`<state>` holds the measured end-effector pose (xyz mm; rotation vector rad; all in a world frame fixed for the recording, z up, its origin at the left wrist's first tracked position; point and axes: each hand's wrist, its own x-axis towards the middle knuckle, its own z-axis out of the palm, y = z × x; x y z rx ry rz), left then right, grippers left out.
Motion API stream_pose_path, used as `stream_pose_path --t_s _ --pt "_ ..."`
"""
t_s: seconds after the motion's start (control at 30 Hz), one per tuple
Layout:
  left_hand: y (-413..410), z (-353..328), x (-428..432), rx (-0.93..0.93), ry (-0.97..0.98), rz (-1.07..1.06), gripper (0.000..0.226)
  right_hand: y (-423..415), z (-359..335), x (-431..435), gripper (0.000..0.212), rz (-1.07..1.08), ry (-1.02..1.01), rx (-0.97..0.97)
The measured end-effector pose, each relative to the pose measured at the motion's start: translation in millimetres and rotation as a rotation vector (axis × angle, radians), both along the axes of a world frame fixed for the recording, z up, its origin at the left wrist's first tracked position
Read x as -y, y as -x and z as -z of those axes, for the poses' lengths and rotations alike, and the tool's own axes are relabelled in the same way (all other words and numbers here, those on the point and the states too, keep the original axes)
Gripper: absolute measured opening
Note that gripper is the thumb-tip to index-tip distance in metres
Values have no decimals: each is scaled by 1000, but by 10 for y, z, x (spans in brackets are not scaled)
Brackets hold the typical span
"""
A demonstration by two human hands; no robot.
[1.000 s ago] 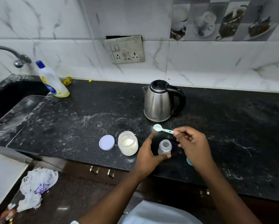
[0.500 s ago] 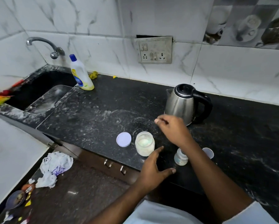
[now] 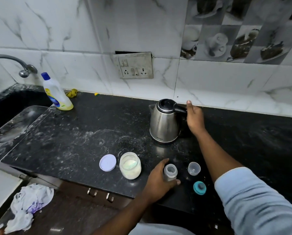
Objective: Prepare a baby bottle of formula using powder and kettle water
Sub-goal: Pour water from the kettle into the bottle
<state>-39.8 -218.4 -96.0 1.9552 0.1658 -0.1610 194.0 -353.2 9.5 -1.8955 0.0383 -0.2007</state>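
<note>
A small open baby bottle (image 3: 170,172) stands near the counter's front edge, and my left hand (image 3: 158,181) is wrapped around its left side. The steel kettle (image 3: 164,122) with a black lid sits further back. My right hand (image 3: 194,117) is closed around its black handle, thumb up, and hides most of the handle. The open powder jar (image 3: 130,165) stands left of the bottle, with a pale green scoop (image 3: 130,164) lying in the powder. Its lilac lid (image 3: 107,162) lies flat beside it.
A clear cap (image 3: 194,168) and a teal nipple ring (image 3: 199,188) lie right of the bottle, under my right forearm. A dish soap bottle (image 3: 57,94) stands by the sink (image 3: 14,119) at the left. A wall socket (image 3: 135,65) is behind the kettle. A crumpled cloth (image 3: 28,206) lies on the floor.
My right hand has left the scoop in the powder jar and moved back to the kettle handle. My left hand has closed on the bottle again.
</note>
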Motion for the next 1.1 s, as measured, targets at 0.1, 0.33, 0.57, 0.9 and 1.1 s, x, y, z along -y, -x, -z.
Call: stream_pose_path --t_s 0.1,0.33,0.57,0.9,1.1 --pt "12 -13 26 22 4 -48 53 -9 94 19 57 12 -86 -30" --pt "23 -97 36 75 88 -150 58 -78 181 58 49 -15 -272 -165" --pt "-1 -381 -94 206 164 -274 51 30 49 70 50 84 -281 -41" --pt "-277 -1160 -239 350 245 -264 49 268 -1013 969 31 35 -334 -6" --pt "-494 -1394 -101 350 238 -182 49 667 -1450 1425 37 32 -257 92"
